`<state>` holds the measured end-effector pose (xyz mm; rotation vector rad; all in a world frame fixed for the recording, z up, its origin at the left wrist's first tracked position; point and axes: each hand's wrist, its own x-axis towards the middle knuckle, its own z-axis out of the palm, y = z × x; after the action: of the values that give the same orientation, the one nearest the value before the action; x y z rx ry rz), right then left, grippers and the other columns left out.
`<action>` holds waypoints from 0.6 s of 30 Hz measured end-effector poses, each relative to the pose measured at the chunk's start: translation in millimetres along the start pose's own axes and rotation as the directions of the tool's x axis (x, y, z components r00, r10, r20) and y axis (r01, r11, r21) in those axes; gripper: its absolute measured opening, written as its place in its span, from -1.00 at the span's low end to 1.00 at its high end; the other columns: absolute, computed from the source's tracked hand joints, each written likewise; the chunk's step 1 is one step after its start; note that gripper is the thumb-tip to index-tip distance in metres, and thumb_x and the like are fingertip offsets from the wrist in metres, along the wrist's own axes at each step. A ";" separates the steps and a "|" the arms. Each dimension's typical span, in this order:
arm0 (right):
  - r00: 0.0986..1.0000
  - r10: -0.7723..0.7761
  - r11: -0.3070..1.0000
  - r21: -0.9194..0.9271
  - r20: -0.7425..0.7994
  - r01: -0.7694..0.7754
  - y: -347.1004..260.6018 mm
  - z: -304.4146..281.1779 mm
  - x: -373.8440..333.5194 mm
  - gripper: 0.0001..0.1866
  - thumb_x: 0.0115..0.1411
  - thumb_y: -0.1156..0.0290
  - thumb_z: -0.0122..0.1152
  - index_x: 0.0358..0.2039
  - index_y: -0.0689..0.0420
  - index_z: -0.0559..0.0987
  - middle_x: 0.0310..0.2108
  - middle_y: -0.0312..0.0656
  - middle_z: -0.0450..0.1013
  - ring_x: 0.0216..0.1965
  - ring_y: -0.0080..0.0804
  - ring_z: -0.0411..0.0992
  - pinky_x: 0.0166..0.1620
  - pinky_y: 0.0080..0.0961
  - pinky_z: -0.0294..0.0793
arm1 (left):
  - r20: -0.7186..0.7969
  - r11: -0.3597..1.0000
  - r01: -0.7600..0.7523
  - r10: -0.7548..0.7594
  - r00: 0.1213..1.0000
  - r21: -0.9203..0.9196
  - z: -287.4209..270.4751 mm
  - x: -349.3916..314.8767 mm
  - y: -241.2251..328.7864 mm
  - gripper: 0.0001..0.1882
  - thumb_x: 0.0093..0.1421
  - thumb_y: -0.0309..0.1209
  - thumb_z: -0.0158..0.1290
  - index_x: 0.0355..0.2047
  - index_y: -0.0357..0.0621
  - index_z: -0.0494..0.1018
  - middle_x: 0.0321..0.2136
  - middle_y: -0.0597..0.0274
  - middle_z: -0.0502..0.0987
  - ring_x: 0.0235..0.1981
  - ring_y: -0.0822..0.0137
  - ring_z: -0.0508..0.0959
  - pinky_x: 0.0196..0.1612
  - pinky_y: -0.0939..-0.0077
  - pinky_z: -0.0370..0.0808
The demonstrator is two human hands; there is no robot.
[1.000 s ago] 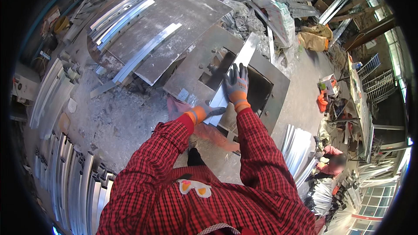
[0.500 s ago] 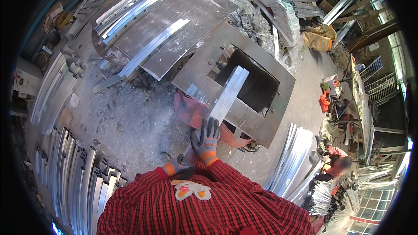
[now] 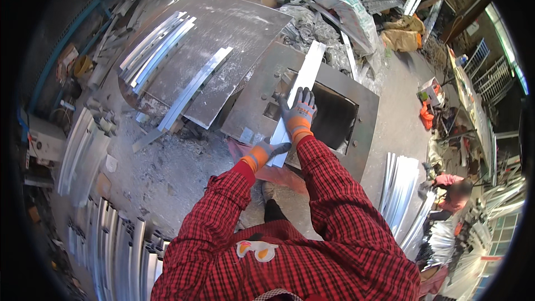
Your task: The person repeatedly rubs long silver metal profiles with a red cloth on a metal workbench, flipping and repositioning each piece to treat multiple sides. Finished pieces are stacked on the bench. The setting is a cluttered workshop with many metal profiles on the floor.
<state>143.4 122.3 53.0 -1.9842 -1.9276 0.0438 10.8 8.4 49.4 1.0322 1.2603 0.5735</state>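
Observation:
A long silvery metal profile (image 3: pixel 310 67) slants across a steel worktable (image 3: pixel 365 128) with a dark rectangular opening (image 3: pixel 337 114). Whether it is one piece or several side by side, I cannot tell. My left hand (image 3: pixel 263 153), in a grey and orange glove, is closed on its near end, thumb over the top. Farther along, my right hand (image 3: pixel 300 111), gloved alike, lies over the profile with the thumb on its left side and the fingers pointing forward along it. The undersides of both grips are hidden.
On a dark metal plate (image 3: pixel 239 22) at far left lie several profiles (image 3: pixel 159 50) and a single one (image 3: pixel 195 86). More profiles stand at lower left (image 3: pixel 111 239) and right (image 3: pixel 398 189). Pink sheeting (image 3: pixel 284 178) hangs below the worktable. A person (image 3: pixel 454 192) is at far right.
Both hands have moved forward from near my body, pushing the profile away across the worktable's opening. My arms are now more outstretched, and the view has shifted slightly.

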 end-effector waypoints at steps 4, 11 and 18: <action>0.996 0.068 0.994 0.081 0.060 -0.072 -35.9 -7.0 -63.1 -0.07 0.13 -0.15 0.19 0.41 0.04 0.17 0.44 -0.08 0.02 0.40 -0.02 0.06 0.26 0.11 0.22 | -0.068 0.975 0.086 -0.102 0.992 -0.204 -3.0 -12.5 -98.6 -0.08 -0.02 0.15 0.36 0.17 -0.29 0.40 0.00 0.02 0.57 -0.03 0.20 0.57 0.02 0.34 0.49; 0.994 -0.099 0.958 0.273 0.045 0.083 -22.9 3.4 -221.2 -0.06 0.13 -0.07 0.23 0.40 0.14 0.13 0.39 0.20 0.01 0.42 0.17 -0.06 0.38 -0.06 0.11 | 0.038 0.985 0.103 -0.099 0.994 -0.135 28.8 -138.8 -208.0 -0.18 -0.01 -0.05 0.42 0.17 -0.19 0.38 -0.06 0.14 0.59 -0.05 0.26 0.56 0.06 0.34 0.49; 0.990 0.038 0.667 0.741 -0.137 0.077 3.4 -8.0 -224.2 -0.14 0.04 0.24 0.39 0.30 0.15 0.19 0.30 0.14 0.08 0.35 0.13 0.05 0.38 -0.12 0.08 | 0.120 0.991 0.127 -0.121 0.985 -0.043 24.7 -163.9 -176.5 -0.08 -0.03 0.12 0.39 0.15 -0.27 0.35 -0.04 0.05 0.54 -0.03 0.25 0.53 0.01 0.35 0.49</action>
<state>134.9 -97.2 7.1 -1.3491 -1.4748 0.5828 -38.9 -216.7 -24.3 0.9251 1.1922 0.4402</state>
